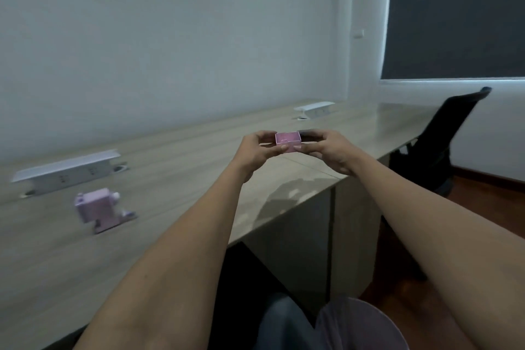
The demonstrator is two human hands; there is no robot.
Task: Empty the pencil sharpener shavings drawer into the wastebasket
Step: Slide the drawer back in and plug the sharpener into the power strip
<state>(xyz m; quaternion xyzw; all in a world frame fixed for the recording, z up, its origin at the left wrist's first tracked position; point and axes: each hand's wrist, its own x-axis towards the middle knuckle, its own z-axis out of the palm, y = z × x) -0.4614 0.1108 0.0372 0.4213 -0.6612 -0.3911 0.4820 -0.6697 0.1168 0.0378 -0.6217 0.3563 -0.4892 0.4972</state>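
The small pink shavings drawer [287, 140] is held upright in the air above the desk, its open top facing me. My left hand [257, 150] pinches its left side and my right hand [326, 149] pinches its right side. The pink pencil sharpener [99, 209] stands on the wooden desk [176, 167] at the left, apart from both hands. A round greyish-pink wastebasket [366, 324] shows at the bottom edge, below my right forearm and partly hidden by it.
Two white socket boxes [68, 172] [314, 108] sit along the back of the desk by the wall. A black office chair [437, 145] stands at the right beyond the desk's end. My knee [284, 321] shows below the desk edge.
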